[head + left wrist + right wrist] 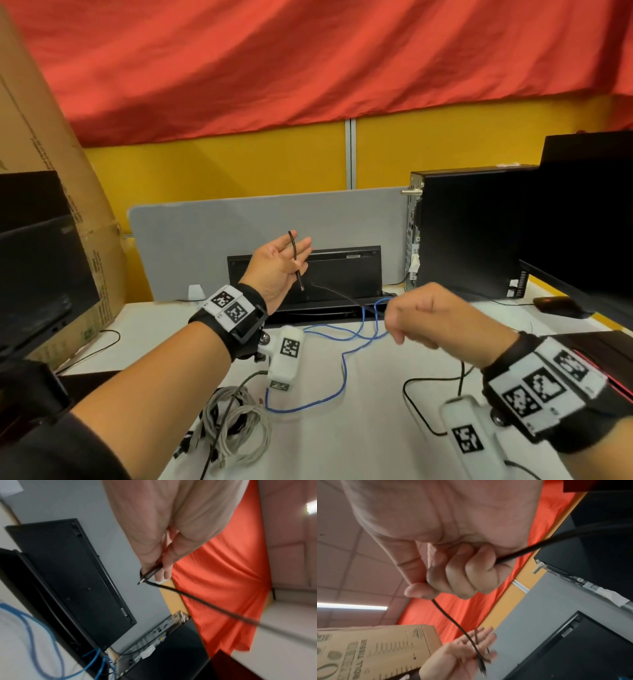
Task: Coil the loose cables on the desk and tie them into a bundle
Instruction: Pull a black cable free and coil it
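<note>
Above the white desk (359, 428), the person's left hand (277, 270) is raised palm-up with its fingers stretched out, and the end of a thin black cable (295, 260) is looped over those fingers, its plug dangling by the palm. From there the black cable runs across to the right hand (421, 315), which is clenched around it in a fist, the thumb pressing it against the forefinger. Down on the desk a blue cable (342, 370) sprawls in loose loops in front of a black keyboard (308, 274) propped against a grey partition (205, 240). Near the left forearm lies a grey cable bundle (236, 425), already coiled. To the right stands a black computer tower (472, 233), with a cardboard box (51, 192) at the far left.
</note>
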`<state>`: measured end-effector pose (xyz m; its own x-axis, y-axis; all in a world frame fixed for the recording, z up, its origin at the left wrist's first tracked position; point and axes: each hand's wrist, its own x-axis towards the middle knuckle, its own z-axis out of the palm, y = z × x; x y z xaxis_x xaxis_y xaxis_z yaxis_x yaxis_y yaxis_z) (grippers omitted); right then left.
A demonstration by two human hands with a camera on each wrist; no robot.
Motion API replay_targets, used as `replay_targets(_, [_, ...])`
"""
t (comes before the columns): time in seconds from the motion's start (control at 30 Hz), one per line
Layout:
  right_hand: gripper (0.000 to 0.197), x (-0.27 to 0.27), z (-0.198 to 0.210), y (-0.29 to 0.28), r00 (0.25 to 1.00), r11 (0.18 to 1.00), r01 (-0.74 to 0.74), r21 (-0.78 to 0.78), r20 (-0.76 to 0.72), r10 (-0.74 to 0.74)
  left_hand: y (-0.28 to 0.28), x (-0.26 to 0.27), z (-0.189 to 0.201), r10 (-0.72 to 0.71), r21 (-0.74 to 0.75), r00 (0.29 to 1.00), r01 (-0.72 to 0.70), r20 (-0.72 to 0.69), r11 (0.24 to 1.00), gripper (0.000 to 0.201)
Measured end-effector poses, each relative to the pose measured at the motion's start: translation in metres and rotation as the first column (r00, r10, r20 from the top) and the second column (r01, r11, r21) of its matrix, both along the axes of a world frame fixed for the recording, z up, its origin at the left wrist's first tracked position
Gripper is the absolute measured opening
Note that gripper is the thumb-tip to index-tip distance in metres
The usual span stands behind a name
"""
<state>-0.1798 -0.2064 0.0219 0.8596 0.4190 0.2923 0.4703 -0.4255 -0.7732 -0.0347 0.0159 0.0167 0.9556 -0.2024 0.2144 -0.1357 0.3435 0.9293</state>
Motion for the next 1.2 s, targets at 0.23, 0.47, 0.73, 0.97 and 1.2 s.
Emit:
replay_targets(0.23, [0.037,0.021,0.016,-0.01,0.975,0.938,0.2,0.284,0.042,-0.22,-0.021,-0.031,-0.026,-0.136,0.347,0.99,0.121,0.02,0.93,0.062])
replay_targets(0.47, [0.032,0.055,0.004,-0.024,0.857,0.836,0.438,0.33,0.125,-0.499,-0.029,-0.064,-0.036,-0.397,0.437,0.911,0.405,-0.115,0.803,0.053])
replay_targets(0.73, [0.035,0.081,-0.054,-0.019,0.814,0.824,0.567,-0.022,0.17,-0.556,-0.03,-0.08,-0.035,-0.543,0.089,0.837,0.548,-0.071,0.832,0.068])
replay_targets(0.97, [0.032,0.07,-0.09,0.017,0.928,0.89,0.36,-0.28,0.014,-0.371,-0.03,-0.09,-0.045,-0.547,-0.117,0.828,0.535,-0.122,0.837,0.066])
replay_targets(1.2, [0.039,0.045,-0.078,0.036,0.956,0.901,0.235,-0.366,-0.08,-0.282,-0.022,-0.083,-0.05,-0.397,-0.243,0.916,0.376,-0.046,0.894,0.048])
